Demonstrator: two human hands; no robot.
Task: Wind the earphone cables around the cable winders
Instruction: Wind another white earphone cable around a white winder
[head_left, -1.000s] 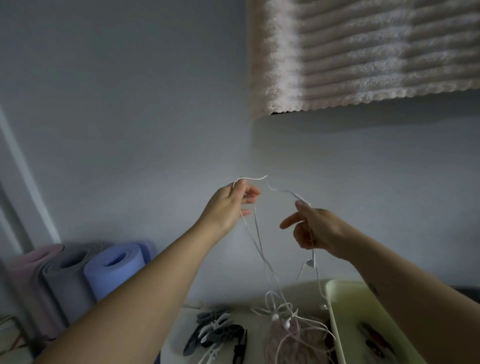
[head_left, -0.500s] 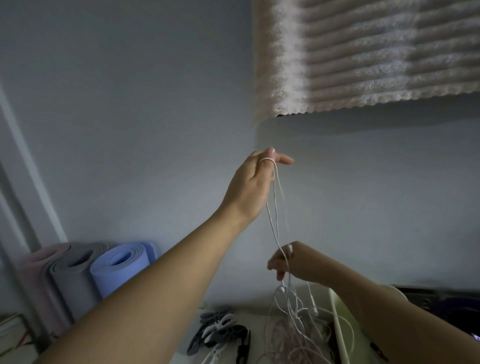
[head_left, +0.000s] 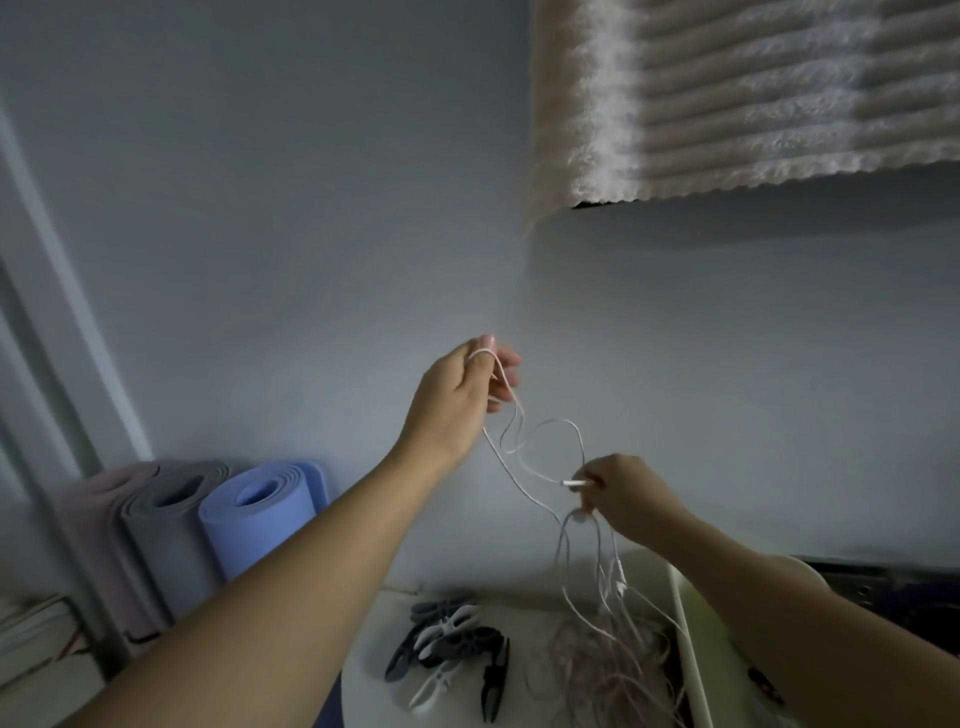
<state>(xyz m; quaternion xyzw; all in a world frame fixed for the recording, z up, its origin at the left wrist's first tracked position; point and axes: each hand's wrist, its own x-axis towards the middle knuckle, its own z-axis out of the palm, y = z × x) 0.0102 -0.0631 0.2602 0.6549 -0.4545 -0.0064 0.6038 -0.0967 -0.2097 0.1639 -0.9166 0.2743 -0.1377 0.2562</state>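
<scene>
White cable (head_left: 574, 483), left hand (head_left: 457, 400) above right (head_left: 623, 493)

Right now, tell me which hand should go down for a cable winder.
Left, probably. The cable winders lie almost straight below the left hand, which only carries a loop of the white earphone cable. The right hand pinches the plug, over the cable tangle.

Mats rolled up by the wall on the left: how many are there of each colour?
Pink mat: 1
Grey mat: 1
Blue mat: 1
Total: 3
</scene>
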